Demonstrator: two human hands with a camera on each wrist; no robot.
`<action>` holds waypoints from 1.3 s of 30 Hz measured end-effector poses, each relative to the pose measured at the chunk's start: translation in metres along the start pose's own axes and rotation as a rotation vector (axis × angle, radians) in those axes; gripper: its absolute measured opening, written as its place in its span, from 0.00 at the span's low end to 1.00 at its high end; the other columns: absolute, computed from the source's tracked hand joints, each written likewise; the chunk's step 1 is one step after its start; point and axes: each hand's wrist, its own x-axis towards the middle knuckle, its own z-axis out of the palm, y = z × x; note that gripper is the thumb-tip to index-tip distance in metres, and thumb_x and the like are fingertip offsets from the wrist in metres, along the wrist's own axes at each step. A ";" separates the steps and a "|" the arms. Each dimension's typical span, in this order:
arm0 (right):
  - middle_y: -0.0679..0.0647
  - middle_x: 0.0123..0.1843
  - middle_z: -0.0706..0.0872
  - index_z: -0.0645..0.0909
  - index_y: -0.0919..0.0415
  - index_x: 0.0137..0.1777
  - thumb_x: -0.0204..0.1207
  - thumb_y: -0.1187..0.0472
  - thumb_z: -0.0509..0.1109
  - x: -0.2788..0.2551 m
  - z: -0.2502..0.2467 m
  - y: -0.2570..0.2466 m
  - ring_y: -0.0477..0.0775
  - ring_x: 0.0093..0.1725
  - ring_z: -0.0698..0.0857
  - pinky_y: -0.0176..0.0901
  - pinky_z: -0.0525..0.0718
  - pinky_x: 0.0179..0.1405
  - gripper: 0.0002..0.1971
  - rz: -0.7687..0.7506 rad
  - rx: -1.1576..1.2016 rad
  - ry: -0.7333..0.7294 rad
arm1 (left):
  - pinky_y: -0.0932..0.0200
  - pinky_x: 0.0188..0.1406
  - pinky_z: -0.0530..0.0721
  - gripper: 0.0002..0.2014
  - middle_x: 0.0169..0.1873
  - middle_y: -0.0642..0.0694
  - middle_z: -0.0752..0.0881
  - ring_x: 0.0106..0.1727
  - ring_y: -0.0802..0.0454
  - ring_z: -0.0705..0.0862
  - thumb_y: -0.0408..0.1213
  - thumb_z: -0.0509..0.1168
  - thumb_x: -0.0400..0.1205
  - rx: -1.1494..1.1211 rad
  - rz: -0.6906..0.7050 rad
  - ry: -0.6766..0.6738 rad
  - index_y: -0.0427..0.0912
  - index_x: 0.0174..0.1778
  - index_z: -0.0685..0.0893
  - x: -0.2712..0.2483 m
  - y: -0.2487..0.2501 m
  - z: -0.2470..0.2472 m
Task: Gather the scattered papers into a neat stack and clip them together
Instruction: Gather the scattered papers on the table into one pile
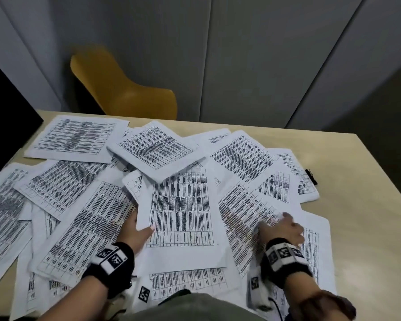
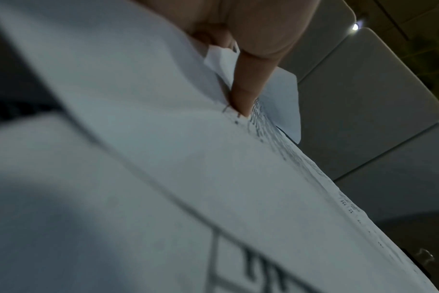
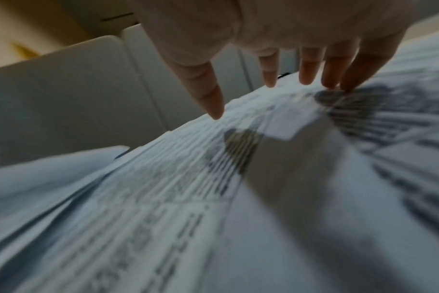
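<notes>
Several printed sheets with tables lie scattered and overlapping across the beige table (image 1: 361, 205). My left hand (image 1: 142, 230) pinches the left edge of the large central sheet (image 1: 183, 209), with the thumb on top and the fingers hidden beneath it. The left wrist view shows that thumb (image 2: 243, 99) pressed onto the paper. My right hand (image 1: 285, 225) rests on the sheets at the right (image 1: 245, 205) with fingers spread and straight; its fingertips (image 3: 306, 77) touch the paper. A black binder clip (image 1: 311, 176) lies by the rightmost sheets, beyond the right hand.
A yellow chair (image 1: 123, 89) stands behind the table's far edge, against grey wall panels (image 1: 252, 54). A dark flat object (image 1: 7, 117) sits at the far left corner. Bare tabletop shows along the right side. Some sheets overhang the near edge by my lap.
</notes>
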 end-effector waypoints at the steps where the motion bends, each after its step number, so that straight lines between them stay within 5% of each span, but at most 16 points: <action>1: 0.68 0.77 0.59 0.60 0.57 0.75 0.69 0.56 0.73 0.005 -0.006 0.004 0.71 0.75 0.61 0.63 0.65 0.72 0.36 0.052 0.076 -0.009 | 0.49 0.60 0.75 0.23 0.57 0.42 0.84 0.54 0.45 0.79 0.26 0.65 0.79 0.003 -0.006 -0.006 0.39 0.71 0.72 -0.002 0.000 0.001; 5: 0.74 0.74 0.67 0.49 0.57 0.80 0.71 0.71 0.71 0.014 -0.002 0.007 0.71 0.69 0.73 0.57 0.73 0.66 0.43 0.070 0.439 -0.133 | 0.49 0.58 0.76 0.24 0.49 0.50 0.83 0.52 0.47 0.80 0.27 0.66 0.78 0.044 -0.049 -0.062 0.44 0.69 0.73 -0.009 -0.001 0.009; 10: 0.69 0.77 0.58 0.49 0.56 0.80 0.69 0.61 0.74 0.009 0.000 0.008 0.72 0.75 0.62 0.61 0.65 0.72 0.45 0.015 0.211 -0.010 | 0.54 0.56 0.75 0.25 0.61 0.41 0.84 0.54 0.47 0.80 0.26 0.67 0.77 0.063 -0.018 -0.044 0.41 0.71 0.74 -0.015 0.000 0.023; 13: 0.71 0.77 0.58 0.47 0.56 0.81 0.70 0.65 0.74 0.012 -0.009 0.005 0.73 0.72 0.68 0.60 0.70 0.69 0.46 0.039 0.373 -0.084 | 0.51 0.56 0.76 0.25 0.60 0.41 0.84 0.54 0.45 0.81 0.27 0.68 0.77 0.037 -0.010 0.043 0.43 0.70 0.74 -0.020 0.001 0.027; 15: 0.72 0.73 0.66 0.46 0.56 0.80 0.71 0.69 0.71 0.013 -0.008 0.000 0.70 0.65 0.76 0.57 0.76 0.62 0.45 0.060 0.521 -0.176 | 0.48 0.60 0.78 0.25 0.60 0.41 0.85 0.55 0.44 0.82 0.27 0.69 0.76 0.041 0.000 0.049 0.43 0.69 0.75 -0.021 0.001 0.030; 18: 0.62 0.49 0.80 0.61 0.66 0.72 0.74 0.70 0.65 0.005 0.003 -0.003 0.60 0.42 0.81 0.48 0.82 0.40 0.27 0.005 0.574 -0.251 | 0.47 0.62 0.77 0.26 0.61 0.39 0.84 0.56 0.44 0.81 0.25 0.67 0.77 0.024 0.007 -0.016 0.42 0.71 0.73 -0.019 0.005 0.028; 20: 0.56 0.35 0.76 0.73 0.70 0.55 0.77 0.68 0.61 -0.002 0.010 -0.002 0.52 0.31 0.76 0.40 0.75 0.27 0.09 -0.042 0.454 -0.331 | 0.49 0.63 0.75 0.27 0.62 0.38 0.83 0.57 0.45 0.81 0.22 0.65 0.78 0.003 -0.004 -0.061 0.40 0.73 0.72 -0.019 0.007 0.025; 22: 0.55 0.31 0.75 0.73 0.68 0.47 0.79 0.67 0.61 -0.003 0.012 -0.001 0.51 0.28 0.73 0.36 0.73 0.23 0.03 -0.040 0.373 -0.413 | 0.51 0.62 0.75 0.26 0.62 0.39 0.83 0.57 0.45 0.81 0.21 0.64 0.78 0.020 0.007 -0.105 0.39 0.73 0.72 -0.013 0.007 0.022; 24: 0.58 0.32 0.77 0.74 0.70 0.51 0.80 0.61 0.62 0.000 0.009 -0.001 0.54 0.31 0.76 0.37 0.75 0.31 0.10 -0.023 0.341 -0.433 | 0.53 0.61 0.77 0.26 0.58 0.44 0.85 0.56 0.46 0.82 0.22 0.64 0.78 0.052 0.022 -0.140 0.40 0.73 0.72 -0.006 0.008 0.021; 26: 0.65 0.47 0.81 0.72 0.71 0.65 0.80 0.50 0.62 0.001 0.009 -0.002 0.59 0.44 0.81 0.45 0.77 0.48 0.24 -0.030 0.383 -0.464 | 0.55 0.58 0.78 0.24 0.52 0.49 0.85 0.56 0.48 0.83 0.24 0.65 0.78 0.105 0.046 -0.174 0.42 0.71 0.74 0.001 0.009 0.024; 29: 0.65 0.68 0.79 0.63 0.62 0.76 0.65 0.56 0.77 -0.010 0.020 -0.005 0.62 0.58 0.81 0.58 0.79 0.61 0.41 -0.055 0.523 -0.517 | 0.57 0.56 0.78 0.20 0.52 0.50 0.85 0.59 0.47 0.83 0.30 0.67 0.78 0.247 0.084 -0.261 0.43 0.67 0.77 0.008 0.016 0.025; 31: 0.62 0.60 0.85 0.72 0.65 0.68 0.62 0.65 0.80 -0.013 0.029 -0.004 0.60 0.52 0.85 0.48 0.84 0.47 0.34 -0.064 0.454 -0.463 | 0.56 0.56 0.80 0.16 0.53 0.49 0.86 0.55 0.48 0.84 0.37 0.68 0.78 0.402 0.127 -0.323 0.45 0.62 0.80 0.018 0.027 0.018; 33: 0.60 0.47 0.86 0.77 0.69 0.59 0.65 0.66 0.78 -0.014 0.032 -0.002 0.56 0.41 0.84 0.39 0.79 0.34 0.23 -0.064 0.403 -0.412 | 0.53 0.52 0.83 0.10 0.47 0.48 0.87 0.49 0.47 0.85 0.42 0.68 0.78 0.448 0.142 -0.220 0.47 0.54 0.82 0.038 0.043 0.003; 36: 0.58 0.41 0.85 0.78 0.67 0.52 0.68 0.64 0.77 -0.010 0.029 0.000 0.55 0.37 0.83 0.39 0.78 0.31 0.15 -0.052 0.419 -0.401 | 0.57 0.32 0.82 0.12 0.37 0.41 0.86 0.33 0.45 0.82 0.39 0.66 0.80 0.079 0.028 0.010 0.41 0.58 0.78 0.082 0.073 -0.015; 39: 0.59 0.42 0.84 0.77 0.66 0.51 0.69 0.66 0.76 -0.011 0.031 -0.001 0.56 0.39 0.83 0.37 0.75 0.28 0.13 -0.048 0.438 -0.408 | 0.57 0.30 0.81 0.22 0.32 0.40 0.83 0.26 0.47 0.79 0.44 0.65 0.81 -0.127 -0.159 0.002 0.40 0.68 0.70 0.121 0.091 -0.006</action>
